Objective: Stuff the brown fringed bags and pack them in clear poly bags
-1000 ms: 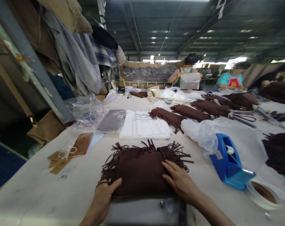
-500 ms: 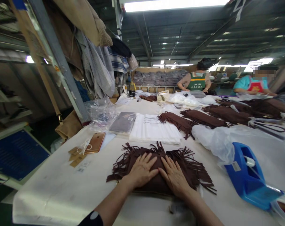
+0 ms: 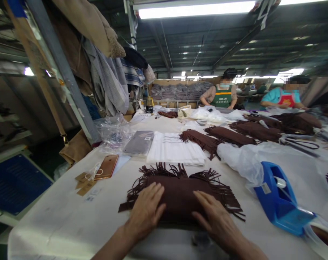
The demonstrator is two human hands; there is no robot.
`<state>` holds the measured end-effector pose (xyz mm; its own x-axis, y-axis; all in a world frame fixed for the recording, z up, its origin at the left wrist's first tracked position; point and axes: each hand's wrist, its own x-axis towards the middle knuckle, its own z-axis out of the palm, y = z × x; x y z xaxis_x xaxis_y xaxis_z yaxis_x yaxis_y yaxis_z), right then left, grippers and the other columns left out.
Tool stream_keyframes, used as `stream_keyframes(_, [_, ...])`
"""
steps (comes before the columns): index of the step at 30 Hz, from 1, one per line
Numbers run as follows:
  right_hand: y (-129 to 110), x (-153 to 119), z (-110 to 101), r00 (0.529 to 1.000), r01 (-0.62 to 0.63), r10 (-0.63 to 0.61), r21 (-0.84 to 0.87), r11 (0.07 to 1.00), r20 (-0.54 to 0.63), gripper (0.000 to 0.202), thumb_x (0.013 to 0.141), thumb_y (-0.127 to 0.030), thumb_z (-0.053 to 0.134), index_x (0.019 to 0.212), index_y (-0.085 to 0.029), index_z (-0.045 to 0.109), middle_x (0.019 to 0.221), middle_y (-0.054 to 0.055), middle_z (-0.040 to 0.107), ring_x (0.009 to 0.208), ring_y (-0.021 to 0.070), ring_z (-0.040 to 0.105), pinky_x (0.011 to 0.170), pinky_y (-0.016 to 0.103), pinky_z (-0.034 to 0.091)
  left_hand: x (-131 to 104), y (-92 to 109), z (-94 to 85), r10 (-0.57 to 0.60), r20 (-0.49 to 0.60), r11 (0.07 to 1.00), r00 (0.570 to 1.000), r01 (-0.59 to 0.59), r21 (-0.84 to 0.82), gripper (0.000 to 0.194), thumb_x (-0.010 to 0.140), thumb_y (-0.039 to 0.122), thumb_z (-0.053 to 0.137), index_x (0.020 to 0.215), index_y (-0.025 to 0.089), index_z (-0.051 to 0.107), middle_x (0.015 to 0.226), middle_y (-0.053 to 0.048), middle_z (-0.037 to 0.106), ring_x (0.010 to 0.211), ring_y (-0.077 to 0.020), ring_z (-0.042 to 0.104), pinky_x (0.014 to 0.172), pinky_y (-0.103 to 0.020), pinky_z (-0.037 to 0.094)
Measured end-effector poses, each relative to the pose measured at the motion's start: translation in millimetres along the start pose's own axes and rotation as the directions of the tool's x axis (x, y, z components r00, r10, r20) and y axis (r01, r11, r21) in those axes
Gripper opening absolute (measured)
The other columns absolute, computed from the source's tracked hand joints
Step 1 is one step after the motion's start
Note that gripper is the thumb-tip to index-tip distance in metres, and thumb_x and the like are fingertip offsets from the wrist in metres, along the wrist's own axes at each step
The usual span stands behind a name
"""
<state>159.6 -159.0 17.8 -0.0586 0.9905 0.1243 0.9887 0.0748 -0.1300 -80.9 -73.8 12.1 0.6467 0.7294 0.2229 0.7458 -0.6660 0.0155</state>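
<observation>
spread left hand and right hand part toward opposite sides of the brown fringed bundle, seemingly smoothing it.

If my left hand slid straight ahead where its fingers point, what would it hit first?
Your left hand would probably meet the dark brown far fringe first, then the folded white cloth; the hand's height is hard to judge.

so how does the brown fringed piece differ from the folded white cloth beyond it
The fringed piece is dark brown; the folded cloth is white with thin dark lines. Loose strips splay from the fringed piece's far edge and sides, whereas the folded cloth's near edge is straight. Both lie on the pale table.
</observation>
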Motion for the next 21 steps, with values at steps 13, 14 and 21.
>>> stream_keyframes(13, [-111.1,52.1,39.9,0.982,0.126,-0.144,-0.147,0.981,-0.124,0.047,0.081,-0.003,0.040,0.127,0.000,0.048,0.122,0.033,0.049,0.111,0.0431,0.051,0.083,0.063,0.045,-17.3,-32.5,38.5,0.356,-0.308,0.878,0.882,-0.203,0.433,0.050,0.069,-0.005,0.029,0.104,0.008,0.062,0.099,-0.013,0.069,0.090,-0.0184,0.066,0.075,-0.023,0.052])
stream_keyframes(14, [-112.0,54.5,38.3,0.983,0.113,-0.130,-0.135,0.984,-0.126,0.047,0.080,-0.002,0.038,0.125,0.002,0.049,0.120,0.034,0.051,0.109,0.0425,0.053,0.080,0.061,0.047,-14.6,-34.1,35.9,0.362,-0.325,0.883,0.873,-0.210,0.419,0.049,0.070,-0.005,0.029,0.104,0.008,0.062,0.098,-0.013,0.069,0.089,-0.0181,0.066,0.075,-0.023,0.052])
stream_keyframes(21, [-100.4,71.1,-13.7,0.978,0.085,-0.069,0.075,0.994,-0.196,0.050,0.067,0.000,0.052,0.117,0.003,0.055,0.103,0.030,0.062,0.089,0.0372,0.064,0.070,0.047,0.053,-13.2,-14.5,-0.6,0.139,-0.615,0.986,0.776,-0.049,0.160,0.055,0.085,0.006,0.043,0.138,0.015,0.033,0.131,-0.016,0.049,0.127,-0.0295,0.039,0.105,-0.047,0.031])
